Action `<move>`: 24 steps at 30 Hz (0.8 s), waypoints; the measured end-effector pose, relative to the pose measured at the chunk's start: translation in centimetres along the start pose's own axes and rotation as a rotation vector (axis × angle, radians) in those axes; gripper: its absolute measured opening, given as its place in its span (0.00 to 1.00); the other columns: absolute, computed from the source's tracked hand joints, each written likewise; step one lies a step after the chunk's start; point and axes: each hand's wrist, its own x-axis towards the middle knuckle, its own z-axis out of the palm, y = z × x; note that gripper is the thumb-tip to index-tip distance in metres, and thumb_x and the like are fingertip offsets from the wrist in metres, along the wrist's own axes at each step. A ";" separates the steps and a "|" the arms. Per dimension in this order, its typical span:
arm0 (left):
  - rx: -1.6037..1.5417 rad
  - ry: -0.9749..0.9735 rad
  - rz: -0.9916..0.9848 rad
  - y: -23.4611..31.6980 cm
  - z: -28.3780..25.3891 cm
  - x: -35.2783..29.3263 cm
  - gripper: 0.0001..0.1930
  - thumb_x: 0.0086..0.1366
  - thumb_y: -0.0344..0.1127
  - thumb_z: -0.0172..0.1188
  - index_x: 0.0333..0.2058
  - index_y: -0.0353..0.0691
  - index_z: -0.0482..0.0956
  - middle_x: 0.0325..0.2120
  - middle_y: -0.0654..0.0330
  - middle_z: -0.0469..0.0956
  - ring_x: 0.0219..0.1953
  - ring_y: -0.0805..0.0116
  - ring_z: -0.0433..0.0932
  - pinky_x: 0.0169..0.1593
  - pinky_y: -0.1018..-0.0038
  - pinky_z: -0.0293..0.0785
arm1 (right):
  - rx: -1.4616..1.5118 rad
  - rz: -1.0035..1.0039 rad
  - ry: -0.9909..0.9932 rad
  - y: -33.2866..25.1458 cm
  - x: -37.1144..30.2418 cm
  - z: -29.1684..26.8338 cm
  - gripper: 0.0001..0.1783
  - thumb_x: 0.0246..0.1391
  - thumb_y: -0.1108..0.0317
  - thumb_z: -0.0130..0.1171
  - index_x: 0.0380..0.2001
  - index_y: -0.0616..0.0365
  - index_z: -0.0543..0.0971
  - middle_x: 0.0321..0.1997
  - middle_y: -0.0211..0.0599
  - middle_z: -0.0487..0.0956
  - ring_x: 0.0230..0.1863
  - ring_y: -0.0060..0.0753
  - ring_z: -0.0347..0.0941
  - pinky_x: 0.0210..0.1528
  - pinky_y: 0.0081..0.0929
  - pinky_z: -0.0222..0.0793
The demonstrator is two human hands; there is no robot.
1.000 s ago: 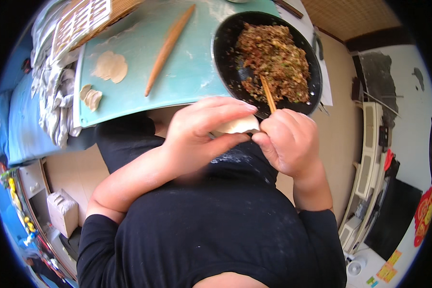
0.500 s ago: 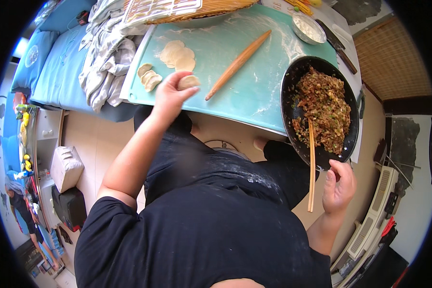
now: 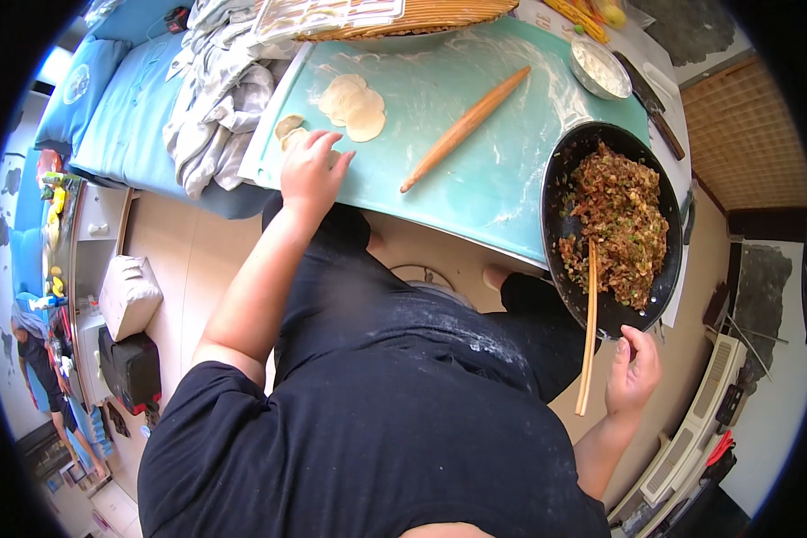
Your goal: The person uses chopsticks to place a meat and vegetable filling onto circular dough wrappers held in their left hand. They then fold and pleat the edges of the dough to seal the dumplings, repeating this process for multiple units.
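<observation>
On the left side of the pale green mat (image 3: 377, 81), my left hand (image 3: 310, 177) is closed on a dumpling (image 3: 334, 159), mostly hidden by the fingers. It is right beside a small row of folded dumplings (image 3: 289, 130), which it partly covers. A stack of round dough wrappers (image 3: 353, 106) lies just beyond. My right hand (image 3: 634, 369) is loosely curled below the pan's near rim, thumb and fingers apart, with nothing seen in it. The black pan (image 3: 560, 148) holds minced filling (image 3: 620, 220), and a pair of chopsticks (image 3: 589, 332) leans out over its near edge.
A wooden rolling pin (image 3: 466, 128) lies across the mat. Behind the pan are a bowl of flour (image 3: 601, 70) and a dark-bladed knife (image 3: 650, 103). A woven tray (image 3: 412, 22) sits at the far edge. Crumpled grey cloth (image 3: 229, 99) lies to the left.
My left hand has moved with the dumpling from beside the wrappers to the row of dumplings. My right hand stays near the pan. The whole view has shifted slightly.
</observation>
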 end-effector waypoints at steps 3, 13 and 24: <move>-0.006 -0.038 0.028 0.4 1.0 3.1 0.12 0.52 0.36 0.62 0.37 0.41 0.78 0.36 0.58 0.76 0.40 0.55 0.75 0.43 0.66 0.71 | -0.155 -0.102 -0.018 0.1 0.2 0.7 0.15 0.44 0.82 0.54 0.39 0.61 0.76 0.29 0.40 0.73 0.29 0.40 0.70 0.32 0.31 0.67; 0.096 -0.257 -0.078 -0.8 4.3 6.8 0.10 0.52 0.36 0.60 0.33 0.43 0.79 0.35 0.57 0.76 0.41 0.55 0.74 0.45 0.65 0.70 | -0.280 -0.198 -0.099 -1.0 -0.9 2.4 0.28 0.35 0.72 0.66 0.45 0.49 0.75 0.32 0.34 0.68 0.33 0.40 0.66 0.35 0.33 0.66; -0.283 -0.192 -0.189 2.8 2.4 6.8 0.09 0.53 0.35 0.62 0.33 0.41 0.77 0.30 0.55 0.77 0.34 0.58 0.77 0.40 0.71 0.73 | -0.070 -0.116 0.137 1.6 1.9 2.3 0.11 0.46 0.80 0.57 0.36 0.63 0.77 0.30 0.41 0.71 0.31 0.37 0.69 0.34 0.26 0.67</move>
